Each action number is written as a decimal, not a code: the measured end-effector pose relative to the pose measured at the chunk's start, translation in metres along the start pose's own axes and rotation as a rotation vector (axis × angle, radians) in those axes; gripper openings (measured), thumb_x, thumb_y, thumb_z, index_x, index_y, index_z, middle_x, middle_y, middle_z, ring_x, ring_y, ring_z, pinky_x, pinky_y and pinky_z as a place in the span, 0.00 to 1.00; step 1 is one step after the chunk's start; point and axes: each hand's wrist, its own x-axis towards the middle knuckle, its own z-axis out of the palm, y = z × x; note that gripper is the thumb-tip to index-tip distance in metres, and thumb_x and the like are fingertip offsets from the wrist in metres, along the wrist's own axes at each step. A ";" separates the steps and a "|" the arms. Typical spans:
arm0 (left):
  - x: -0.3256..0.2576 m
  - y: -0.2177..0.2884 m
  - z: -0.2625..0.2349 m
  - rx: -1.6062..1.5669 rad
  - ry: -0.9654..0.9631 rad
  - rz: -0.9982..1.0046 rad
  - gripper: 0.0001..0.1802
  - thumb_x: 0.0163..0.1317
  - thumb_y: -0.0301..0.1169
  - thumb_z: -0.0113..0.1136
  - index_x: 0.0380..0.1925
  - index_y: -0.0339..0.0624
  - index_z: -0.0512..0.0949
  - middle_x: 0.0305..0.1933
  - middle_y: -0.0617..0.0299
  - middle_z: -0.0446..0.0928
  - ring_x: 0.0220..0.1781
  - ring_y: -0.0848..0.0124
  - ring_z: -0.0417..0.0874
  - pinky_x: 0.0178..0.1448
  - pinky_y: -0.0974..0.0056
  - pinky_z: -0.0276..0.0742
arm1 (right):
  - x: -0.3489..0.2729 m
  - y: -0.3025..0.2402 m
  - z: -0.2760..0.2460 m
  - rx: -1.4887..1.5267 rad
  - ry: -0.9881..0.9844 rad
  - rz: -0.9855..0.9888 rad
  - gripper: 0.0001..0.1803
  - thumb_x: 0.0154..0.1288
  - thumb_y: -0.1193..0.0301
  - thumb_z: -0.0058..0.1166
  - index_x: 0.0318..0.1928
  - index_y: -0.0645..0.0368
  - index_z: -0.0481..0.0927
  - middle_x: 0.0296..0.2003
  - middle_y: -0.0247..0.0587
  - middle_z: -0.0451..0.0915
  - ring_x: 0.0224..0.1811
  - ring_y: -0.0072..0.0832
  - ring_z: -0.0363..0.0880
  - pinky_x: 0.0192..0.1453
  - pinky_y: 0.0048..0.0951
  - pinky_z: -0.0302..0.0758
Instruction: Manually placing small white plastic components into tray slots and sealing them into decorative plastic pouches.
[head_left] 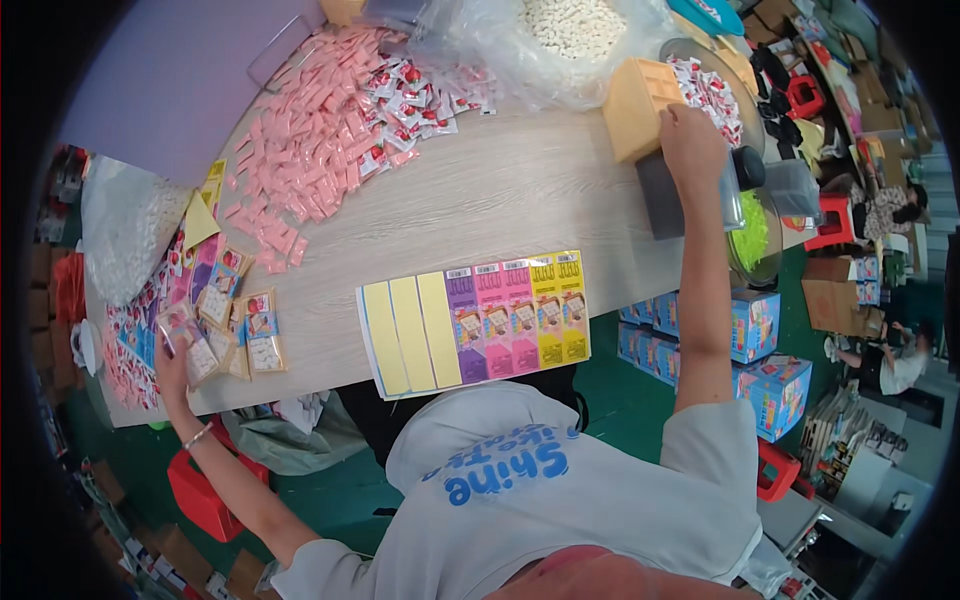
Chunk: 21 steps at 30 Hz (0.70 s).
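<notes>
At the table's left end, my left hand point(173, 372) is closed on a small clear packet point(190, 335) with pale contents. Several similar packets point(265, 335) with printed tops lie just right of it. My right arm stretches to the far right, where my right hand point(693, 145) is closed at the edge of a light-orange compartment box point(640, 110). Whatever its fingers pinch is hidden. Between my arms, printed card strips point(490, 325) in purple, pink and yellow, some showing plain yellow, lie overlapped at the table's front edge.
Pink sachets point(310, 130) and white-and-red sachets point(415, 100) are heaped at the far side. Behind them sits a plastic bag of white pellets point(570, 30). A dark box point(660, 195) and a bowl of green pieces point(750, 235) stand right. Blue cartons point(770, 395) are below.
</notes>
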 end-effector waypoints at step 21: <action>-0.085 0.345 0.331 -0.566 0.105 0.469 0.10 0.65 0.24 0.66 0.47 0.40 0.86 0.37 0.60 0.84 0.36 0.74 0.83 0.41 0.68 0.79 | -0.115 -0.191 0.037 0.359 -0.069 -0.288 0.06 0.58 0.69 0.62 0.25 0.53 0.81 0.24 0.41 0.81 0.24 0.43 0.82 0.29 0.44 0.79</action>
